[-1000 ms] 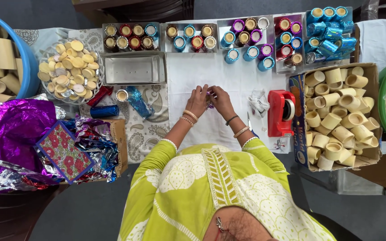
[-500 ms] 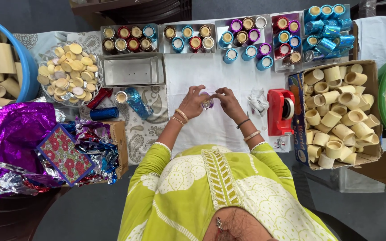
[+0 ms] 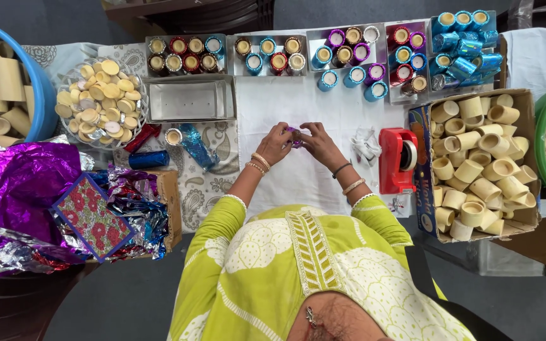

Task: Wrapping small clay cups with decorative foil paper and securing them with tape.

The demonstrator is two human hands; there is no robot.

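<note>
Both of my hands meet over the white paper sheet (image 3: 323, 107) in the middle of the table. My left hand (image 3: 275, 145) and my right hand (image 3: 321, 145) pinch the same small purple foil-wrapped cup (image 3: 294, 135) from either side. Their fingers hide most of it. Bangles sit on both wrists. A red tape dispenser (image 3: 399, 161) stands just right of my right hand, with crumpled white tape bits (image 3: 366, 144) beside it.
Steel trays of foil-wrapped cups (image 3: 266, 55) line the far edge, and an empty steel tray (image 3: 191, 101) lies left of centre. A cardboard box of bare tubes (image 3: 475, 164) is at right. A bowl of round discs (image 3: 99, 101), purple foil sheets (image 3: 20, 183) and a blue tub (image 3: 45, 95) are at left.
My hands stay at the same spot on the white sheet, fingers shifting slightly around the small purple piece. Nothing else on the table has moved.
</note>
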